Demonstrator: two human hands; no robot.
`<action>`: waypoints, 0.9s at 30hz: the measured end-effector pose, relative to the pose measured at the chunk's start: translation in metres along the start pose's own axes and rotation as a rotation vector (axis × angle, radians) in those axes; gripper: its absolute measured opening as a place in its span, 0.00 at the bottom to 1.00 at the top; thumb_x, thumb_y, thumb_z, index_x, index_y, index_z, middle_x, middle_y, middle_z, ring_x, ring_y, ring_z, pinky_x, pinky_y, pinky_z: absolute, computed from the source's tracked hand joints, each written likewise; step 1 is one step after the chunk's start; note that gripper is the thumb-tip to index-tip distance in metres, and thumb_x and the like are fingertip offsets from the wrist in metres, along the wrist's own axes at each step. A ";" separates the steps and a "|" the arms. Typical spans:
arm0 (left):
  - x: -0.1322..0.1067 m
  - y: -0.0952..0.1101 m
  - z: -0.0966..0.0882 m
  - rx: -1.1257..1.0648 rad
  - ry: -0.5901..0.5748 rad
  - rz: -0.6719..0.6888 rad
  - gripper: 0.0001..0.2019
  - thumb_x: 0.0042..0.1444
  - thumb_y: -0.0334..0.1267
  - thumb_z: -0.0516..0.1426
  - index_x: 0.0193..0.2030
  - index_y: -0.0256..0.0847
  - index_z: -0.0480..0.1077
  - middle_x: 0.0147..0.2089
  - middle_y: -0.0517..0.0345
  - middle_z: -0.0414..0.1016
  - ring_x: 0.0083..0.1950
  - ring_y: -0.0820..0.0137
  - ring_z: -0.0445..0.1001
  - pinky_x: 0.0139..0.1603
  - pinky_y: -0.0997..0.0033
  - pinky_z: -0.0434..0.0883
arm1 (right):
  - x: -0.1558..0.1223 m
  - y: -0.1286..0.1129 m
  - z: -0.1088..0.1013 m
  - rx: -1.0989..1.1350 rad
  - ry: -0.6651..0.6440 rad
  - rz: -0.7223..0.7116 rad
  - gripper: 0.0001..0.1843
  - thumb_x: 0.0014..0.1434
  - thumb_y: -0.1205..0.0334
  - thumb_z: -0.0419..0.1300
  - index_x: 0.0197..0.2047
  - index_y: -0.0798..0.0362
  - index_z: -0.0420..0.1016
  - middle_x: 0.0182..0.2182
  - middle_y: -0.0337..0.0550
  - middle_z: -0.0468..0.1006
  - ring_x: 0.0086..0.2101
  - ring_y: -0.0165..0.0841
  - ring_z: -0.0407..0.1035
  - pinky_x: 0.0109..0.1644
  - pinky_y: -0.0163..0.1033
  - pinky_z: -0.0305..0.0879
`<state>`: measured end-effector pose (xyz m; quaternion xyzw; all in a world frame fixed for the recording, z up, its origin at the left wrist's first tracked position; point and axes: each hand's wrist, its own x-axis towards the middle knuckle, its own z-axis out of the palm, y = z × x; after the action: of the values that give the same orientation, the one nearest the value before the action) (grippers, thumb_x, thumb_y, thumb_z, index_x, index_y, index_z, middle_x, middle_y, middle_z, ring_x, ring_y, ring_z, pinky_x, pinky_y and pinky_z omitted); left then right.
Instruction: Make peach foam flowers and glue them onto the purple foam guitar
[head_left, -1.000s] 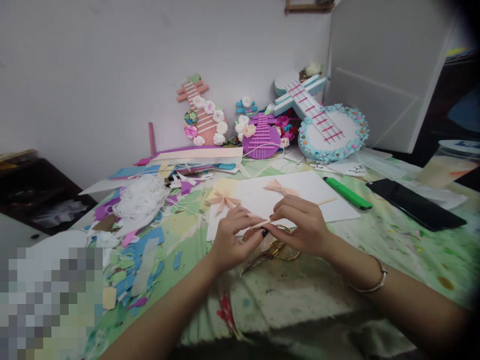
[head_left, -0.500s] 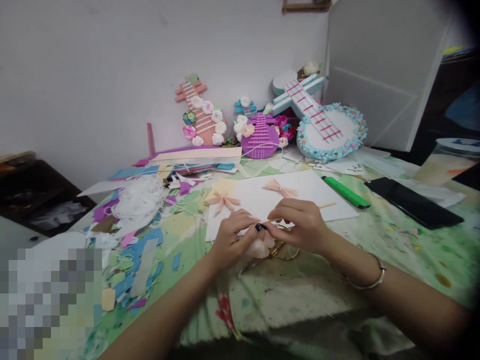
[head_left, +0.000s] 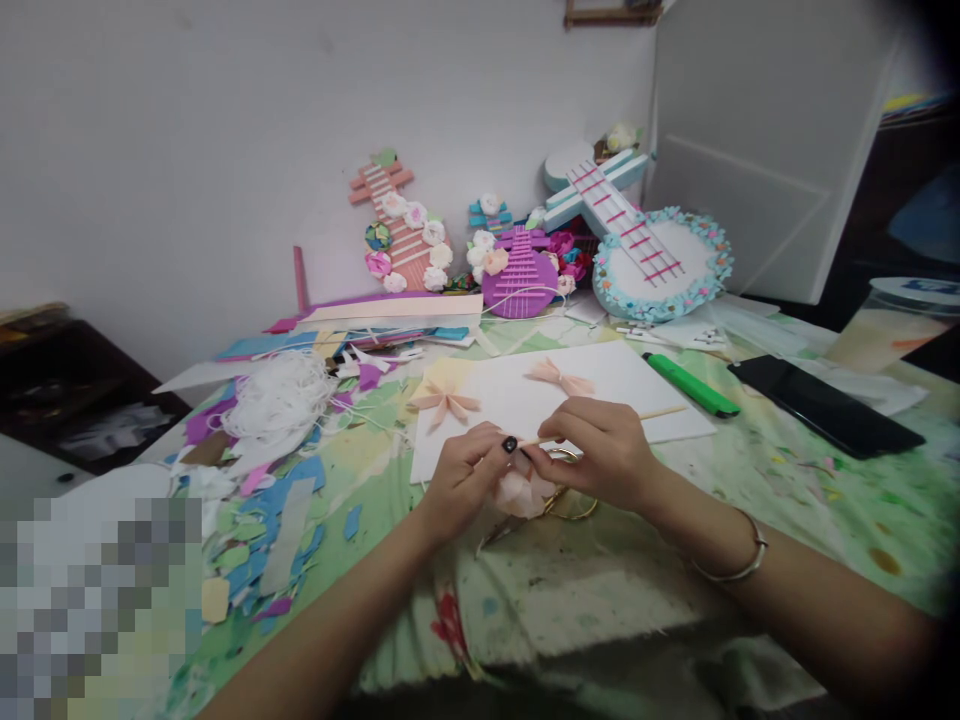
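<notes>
My left hand [head_left: 469,475] is closed, thumb and fingertips pinching a pale pink paper flower [head_left: 521,493] that hangs below the fingers. In my right hand [head_left: 604,445] a thin wooden stick [head_left: 664,412] is gripped between thumb and fingers, its near end meeting the left fingertips. How the stick touches the paper is hidden by the fingers. Gold-handled scissors [head_left: 577,510] lie on the cloth just beneath both hands. Behind the hands, a white board [head_left: 510,385] bears two folded pink paper pieces, a star-like one [head_left: 448,402] and a bow-like one [head_left: 562,378].
A green cutter-like tool [head_left: 690,385] and a black phone [head_left: 829,405] lie to the right, near a lidded plastic cup [head_left: 892,325]. Left are white string [head_left: 277,395] and coloured paper scraps [head_left: 277,530]. Decorated model instruments [head_left: 660,260] lean at the back wall.
The stick has shifted slightly to the right with its free end farther out. My left thumb has moved a little left and up, and more of the paper flower shows.
</notes>
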<state>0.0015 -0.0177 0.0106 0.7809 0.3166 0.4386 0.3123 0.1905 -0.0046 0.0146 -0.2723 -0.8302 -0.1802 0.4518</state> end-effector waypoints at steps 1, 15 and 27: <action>0.000 0.000 0.000 0.008 -0.007 0.010 0.18 0.62 0.43 0.48 0.26 0.37 0.68 0.27 0.55 0.70 0.31 0.71 0.66 0.33 0.71 0.63 | -0.001 0.000 0.000 -0.012 0.002 -0.006 0.07 0.54 0.62 0.60 0.26 0.53 0.68 0.19 0.37 0.70 0.22 0.26 0.63 0.26 0.33 0.56; 0.002 -0.001 0.003 0.039 -0.001 -0.060 0.19 0.61 0.42 0.47 0.20 0.37 0.59 0.21 0.62 0.58 0.25 0.76 0.59 0.28 0.75 0.58 | 0.001 0.001 -0.003 0.156 -0.100 0.078 0.06 0.56 0.62 0.57 0.28 0.54 0.69 0.20 0.38 0.70 0.23 0.27 0.63 0.26 0.33 0.56; 0.001 -0.001 0.004 0.033 0.016 -0.097 0.17 0.60 0.42 0.49 0.25 0.36 0.70 0.26 0.57 0.71 0.29 0.73 0.67 0.31 0.75 0.63 | 0.000 -0.001 -0.003 0.216 -0.146 0.189 0.08 0.55 0.61 0.59 0.27 0.54 0.67 0.21 0.37 0.69 0.23 0.26 0.60 0.27 0.33 0.54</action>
<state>0.0048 -0.0167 0.0086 0.7662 0.3638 0.4239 0.3176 0.1913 -0.0072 0.0166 -0.3115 -0.8460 -0.0263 0.4318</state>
